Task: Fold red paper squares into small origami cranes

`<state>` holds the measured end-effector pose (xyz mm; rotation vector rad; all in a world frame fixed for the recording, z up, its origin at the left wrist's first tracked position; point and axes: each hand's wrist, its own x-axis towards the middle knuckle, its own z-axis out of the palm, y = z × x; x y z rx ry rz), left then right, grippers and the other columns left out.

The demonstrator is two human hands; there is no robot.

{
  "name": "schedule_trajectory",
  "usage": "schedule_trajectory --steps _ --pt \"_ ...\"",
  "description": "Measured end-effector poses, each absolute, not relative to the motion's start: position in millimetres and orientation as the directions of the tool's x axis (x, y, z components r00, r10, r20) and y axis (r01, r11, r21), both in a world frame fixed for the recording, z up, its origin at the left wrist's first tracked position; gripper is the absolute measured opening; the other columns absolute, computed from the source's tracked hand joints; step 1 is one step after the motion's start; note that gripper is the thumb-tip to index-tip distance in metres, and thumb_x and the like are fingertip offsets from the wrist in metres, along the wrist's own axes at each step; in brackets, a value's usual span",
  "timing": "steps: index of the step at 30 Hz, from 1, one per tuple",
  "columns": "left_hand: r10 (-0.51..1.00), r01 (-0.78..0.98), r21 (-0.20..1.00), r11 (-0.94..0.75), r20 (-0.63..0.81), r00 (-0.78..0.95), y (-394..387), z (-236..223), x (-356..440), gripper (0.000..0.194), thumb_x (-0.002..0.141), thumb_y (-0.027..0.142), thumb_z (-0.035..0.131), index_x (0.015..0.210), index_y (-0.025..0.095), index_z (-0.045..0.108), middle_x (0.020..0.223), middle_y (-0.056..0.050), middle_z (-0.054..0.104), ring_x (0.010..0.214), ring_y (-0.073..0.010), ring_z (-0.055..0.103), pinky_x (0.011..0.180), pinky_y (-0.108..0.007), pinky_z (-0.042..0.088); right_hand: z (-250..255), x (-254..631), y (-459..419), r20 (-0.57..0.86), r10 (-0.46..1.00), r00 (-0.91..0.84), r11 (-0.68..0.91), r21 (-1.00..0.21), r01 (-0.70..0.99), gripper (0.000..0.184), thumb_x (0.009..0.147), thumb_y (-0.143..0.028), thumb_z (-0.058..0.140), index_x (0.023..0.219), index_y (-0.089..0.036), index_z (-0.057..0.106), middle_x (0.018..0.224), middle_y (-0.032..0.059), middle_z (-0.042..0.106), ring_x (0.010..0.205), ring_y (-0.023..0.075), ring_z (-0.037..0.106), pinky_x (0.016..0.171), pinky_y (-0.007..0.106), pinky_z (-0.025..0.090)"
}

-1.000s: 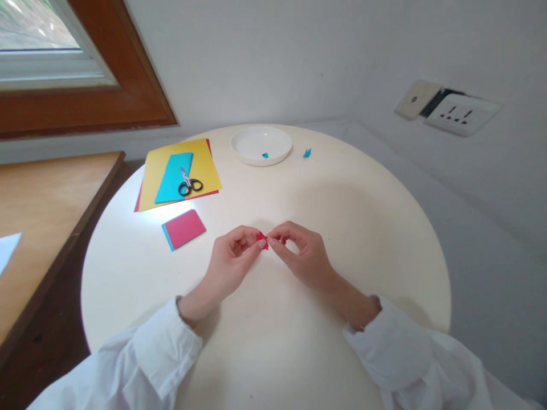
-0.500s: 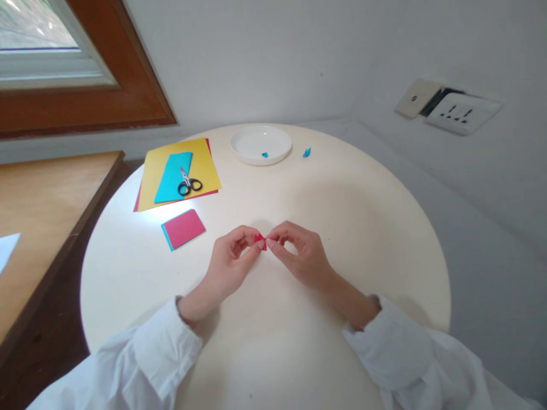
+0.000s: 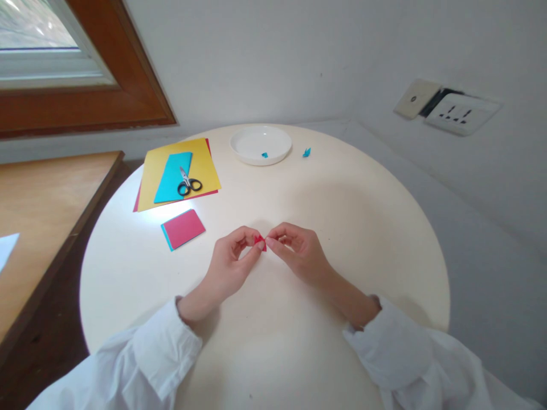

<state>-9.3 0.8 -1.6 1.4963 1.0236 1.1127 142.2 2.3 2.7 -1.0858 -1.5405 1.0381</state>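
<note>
A small piece of folded red paper point(image 3: 259, 240) is pinched between the thumb and index finger of my left hand point(image 3: 233, 259), just above the middle of the round table. Pointed edges of the paper stick out past the thumb. From the other side, the thumb and index finger of my right hand point(image 3: 301, 253) close on the paper's right edge. Fingertips cover part of the paper, so its full shape is hidden. To the left of my hands lies a small stack of red and blue paper rectangles point(image 3: 185, 229).
Scissors point(image 3: 188, 183) rest on a folded blue sheet point(image 3: 168, 185), over yellow paper point(image 3: 156, 162) and a red sheet. A white plate point(image 3: 243, 152) at the far edge holds a small blue paper piece point(image 3: 265, 155). Right of it lies a folded blue paper figure point(image 3: 306, 152).
My right hand's fingers have curled slightly closer together at the paper's right edge. The left hand and everything else stay practically where they were.
</note>
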Motion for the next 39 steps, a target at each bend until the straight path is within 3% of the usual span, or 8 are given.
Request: schedule_trajectory --steps 13,22,33,39 --pt "0.975 0.073 0.995 -0.067 0.050 0.215 2.1 0.6 -8.9 0.015 0.076 0.030 0.060 0.073 0.015 0.056 0.066 0.000 0.055 0.062 -0.0113 0.051 0.056 -0.023 0.040 -0.1 142.8 3.2 0.199 0.970 -0.143 0.220 -0.963 0.154 0.017 0.076 -0.028 0.053 0.064 -0.018 0.058 0.062 -0.0008 0.059 0.061 0.0115 0.054 0.060 0.025 0.042" --pt "0.974 0.052 0.997 -0.053 0.040 0.224 1.9 3.2 -7.9 0.020 0.075 0.034 0.063 0.072 0.015 0.057 0.066 0.000 0.057 0.061 -0.0105 0.051 0.055 -0.022 0.040 1.9 141.0 0.6 0.225 0.963 -0.147 0.253 -0.945 0.208 0.012 0.075 -0.028 0.059 0.068 -0.018 0.060 0.066 0.0002 0.062 0.063 0.0121 0.056 0.060 0.025 0.043" --pt "0.976 -0.084 0.994 0.071 -0.052 0.214 6.1 -1.2 -8.2 0.025 0.069 0.033 0.071 0.084 0.015 0.065 0.074 -0.003 0.066 0.069 -0.0129 0.060 0.066 -0.027 0.048 -0.3 143.6 0.6 0.247 0.965 -0.090 0.259 -0.949 0.181 0.013 0.076 -0.028 0.056 0.068 -0.018 0.058 0.065 0.0009 0.061 0.062 0.0130 0.056 0.060 0.026 0.045" --pt "0.988 -0.024 0.999 0.026 -0.022 0.150 5.9 1.4 -7.3 0.020 0.065 0.029 0.073 0.074 0.015 0.062 0.059 0.001 0.060 0.056 -0.0102 0.054 0.054 -0.022 0.042 -0.1 143.6 0.6 0.251 0.962 -0.106 0.269 -0.938 0.217 0.014 0.078 -0.028 0.055 0.070 -0.018 0.058 0.067 0.0011 0.062 0.063 0.0130 0.057 0.060 0.026 0.045"
